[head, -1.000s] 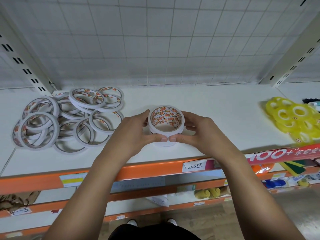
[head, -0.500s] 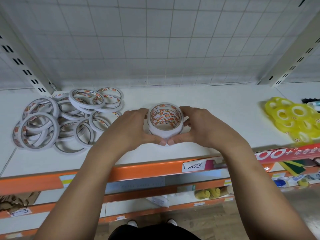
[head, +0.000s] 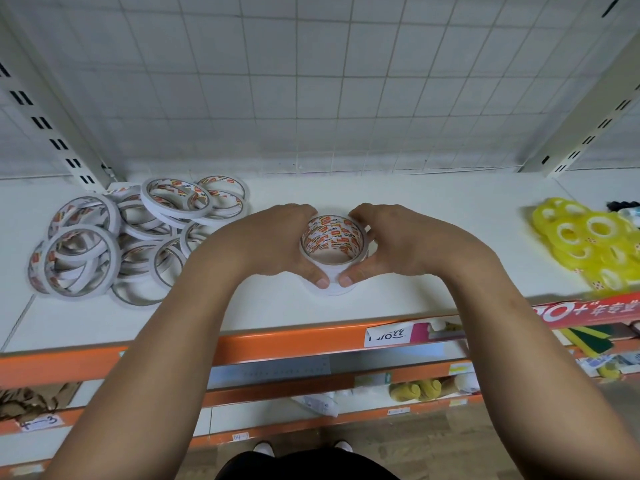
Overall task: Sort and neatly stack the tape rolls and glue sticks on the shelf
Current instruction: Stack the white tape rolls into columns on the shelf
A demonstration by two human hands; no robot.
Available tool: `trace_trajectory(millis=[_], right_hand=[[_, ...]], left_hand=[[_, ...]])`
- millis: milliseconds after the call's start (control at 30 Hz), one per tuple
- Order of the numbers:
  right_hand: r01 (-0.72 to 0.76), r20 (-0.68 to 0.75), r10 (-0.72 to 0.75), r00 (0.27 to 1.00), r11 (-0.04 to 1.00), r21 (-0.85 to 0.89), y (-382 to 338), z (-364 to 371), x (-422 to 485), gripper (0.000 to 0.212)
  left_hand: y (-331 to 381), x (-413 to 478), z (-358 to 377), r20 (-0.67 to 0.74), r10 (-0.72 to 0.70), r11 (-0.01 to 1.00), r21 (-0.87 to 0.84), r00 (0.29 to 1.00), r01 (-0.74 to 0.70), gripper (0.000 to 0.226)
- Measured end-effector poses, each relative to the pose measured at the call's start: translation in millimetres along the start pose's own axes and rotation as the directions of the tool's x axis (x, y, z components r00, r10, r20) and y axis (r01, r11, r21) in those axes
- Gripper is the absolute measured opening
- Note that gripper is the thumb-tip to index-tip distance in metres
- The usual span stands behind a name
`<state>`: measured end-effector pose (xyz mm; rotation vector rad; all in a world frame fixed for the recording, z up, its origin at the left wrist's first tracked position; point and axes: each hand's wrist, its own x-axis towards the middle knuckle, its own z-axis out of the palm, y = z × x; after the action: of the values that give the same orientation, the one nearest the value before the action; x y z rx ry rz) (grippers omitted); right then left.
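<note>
A short stack of white double-sided tape rolls [head: 333, 241] with red-printed cores stands on the white shelf [head: 433, 271] near its front middle. My left hand [head: 277, 242] curls round the stack's left side and my right hand [head: 391, 242] round its right side. Both thumbs press on the near face, and the fingers meet behind it. A loose heap of the same white tape rolls [head: 135, 233] lies at the shelf's left. A pile of yellow tape rolls [head: 585, 240] lies at the far right. I see no glue sticks.
The shelf's front edge is an orange rail [head: 277, 344] carrying a price label [head: 389, 336] and a red strip [head: 588, 310]. White slotted uprights [head: 52, 123] stand at the back corners before a wire grid. Lower shelves below hold mixed goods.
Both hands moved the stack slightly away from me, lowered it onto the shelf and wrapped more closely around it.
</note>
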<state>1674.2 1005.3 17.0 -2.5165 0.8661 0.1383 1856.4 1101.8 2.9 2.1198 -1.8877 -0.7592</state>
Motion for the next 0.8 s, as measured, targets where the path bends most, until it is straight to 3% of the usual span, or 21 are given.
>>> trace_trajectory(millis=[200,267,400,667,800], right_hand=[[0.007,0.016,-0.007,1.0,0.998,-0.058,0.9,2.8,6.7,0.074],[0.011,0.015,-0.011,1.0,1.0,-0.018,2.7,3.5,6.4,0.075],[-0.003,0.016,0.002,1.0,0.996,0.089,5.7,11.4,4.2,0.091],[-0.005,-0.097,0.023,0.995,0.984,0.178,11.0,24.9,-1.9,0.091],[-0.015,-0.14,0.058,0.988,0.956,0.293,14.9,37.7,-11.0,0.103]], left_hand=[[1.4,2.9,1.6,-0.027,0.034,0.997,0.069,0.999,-0.032,0.07],[-0.6,1.3,3.1,-0.042,0.027,0.999,0.03,0.999,-0.026,0.076],[-1.5,-3.2,9.1,-0.025,0.005,0.999,-0.05,1.0,-0.006,0.109],[-1.7,-5.3,15.3,-0.109,-0.051,0.997,-0.064,0.993,0.044,0.094],[-4.6,-11.9,24.9,-0.135,-0.101,0.99,-0.116,0.986,0.085,0.111]])
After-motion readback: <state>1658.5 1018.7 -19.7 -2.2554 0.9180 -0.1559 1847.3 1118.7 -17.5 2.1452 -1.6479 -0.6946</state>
